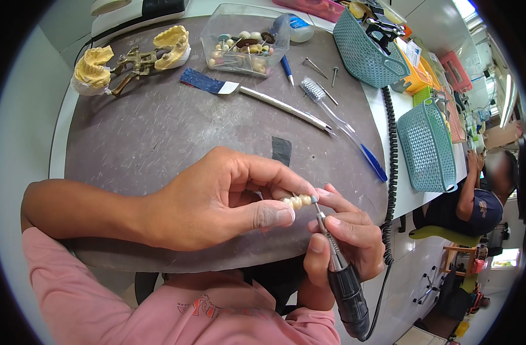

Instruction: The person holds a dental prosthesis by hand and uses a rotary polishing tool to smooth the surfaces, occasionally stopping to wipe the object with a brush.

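Between the thumb and fingers of my left hand (228,198) is a short row of cream-coloured false teeth, a dental bridge (297,202). My right hand (352,233) grips a rotary handpiece (345,282) with a black body and a metal nose. Its small greenish-blue tip (314,199) meets the right end of the bridge; whether it presses on it I cannot tell. Both hands are close together above the near part of the dark mat. A coiled black cord (391,167) runs along the right of the mat.
Yellow plaster jaw models on a metal articulator (137,62) stand far left. A clear box (246,43) holds polishing tips. A toothbrush (346,129), a metal-handled tool (286,109) and burs (315,67) lie on the mat (176,126). Teal baskets (427,146) stand right; another person (476,201) sits beyond.
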Demonstrator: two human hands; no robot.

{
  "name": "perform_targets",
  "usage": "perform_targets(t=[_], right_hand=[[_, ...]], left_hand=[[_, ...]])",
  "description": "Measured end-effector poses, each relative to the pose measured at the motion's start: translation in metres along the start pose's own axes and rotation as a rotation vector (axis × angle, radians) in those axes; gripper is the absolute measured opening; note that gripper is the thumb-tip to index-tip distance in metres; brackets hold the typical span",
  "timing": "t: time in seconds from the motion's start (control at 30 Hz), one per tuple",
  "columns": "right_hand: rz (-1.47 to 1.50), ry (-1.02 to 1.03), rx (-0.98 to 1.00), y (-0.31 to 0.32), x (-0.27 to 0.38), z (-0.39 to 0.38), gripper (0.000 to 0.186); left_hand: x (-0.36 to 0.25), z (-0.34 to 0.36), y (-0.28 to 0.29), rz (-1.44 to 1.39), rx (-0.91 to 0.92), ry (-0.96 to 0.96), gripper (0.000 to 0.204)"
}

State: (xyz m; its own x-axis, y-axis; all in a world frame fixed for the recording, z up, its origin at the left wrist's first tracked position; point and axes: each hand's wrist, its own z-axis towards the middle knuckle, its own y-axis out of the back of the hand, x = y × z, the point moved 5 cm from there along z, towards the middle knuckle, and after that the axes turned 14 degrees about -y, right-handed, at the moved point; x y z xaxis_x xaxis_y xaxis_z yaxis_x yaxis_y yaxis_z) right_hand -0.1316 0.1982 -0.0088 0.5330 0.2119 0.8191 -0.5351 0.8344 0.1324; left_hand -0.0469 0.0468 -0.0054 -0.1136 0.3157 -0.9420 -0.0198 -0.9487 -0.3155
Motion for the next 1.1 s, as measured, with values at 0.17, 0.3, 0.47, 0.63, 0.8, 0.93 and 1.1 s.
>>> perform_targets(t=[0.17,0.3,0.47,0.63,0.8,0.93,1.1], right_hand=[[-0.032,0.036,0.046,-0.0015,0.0045,0.0022,0.023],[-0.001,-0.006,-0.011,0.0001,0.0004,0.0005,0.023],[-0.031,0.029,0.029,-0.0019,0.0037,0.001,0.023],[-0.067,0.033,0.024,-0.0014,0.0049,0.0015,0.024],[-0.088,0.03,0.033,-0.0042,0.0057,0.001,0.024],[-0.095,0.047,0.026,-0.0029,0.0066,0.0015,0.024],[-0.096,0.044,-0.008,-0.0024,0.0037,0.0003,0.025]], left_hand=[[0.0031,0.0002,0.0001,-0.007,-0.007,-0.026,0.037],[0.001,0.0004,-0.0002,-0.018,0.005,-0.01,0.038],[0.0039,0.001,-0.0008,-0.034,-0.031,-0.041,0.039],[0.0046,0.0007,-0.0004,-0.079,-0.025,-0.048,0.041],[0.0042,0.0003,0.0004,-0.056,-0.042,-0.034,0.04],[0.0048,0.0007,-0.0003,-0.059,-0.037,-0.052,0.04],[0.0052,0.0003,-0.0005,-0.057,-0.053,-0.029,0.04]])
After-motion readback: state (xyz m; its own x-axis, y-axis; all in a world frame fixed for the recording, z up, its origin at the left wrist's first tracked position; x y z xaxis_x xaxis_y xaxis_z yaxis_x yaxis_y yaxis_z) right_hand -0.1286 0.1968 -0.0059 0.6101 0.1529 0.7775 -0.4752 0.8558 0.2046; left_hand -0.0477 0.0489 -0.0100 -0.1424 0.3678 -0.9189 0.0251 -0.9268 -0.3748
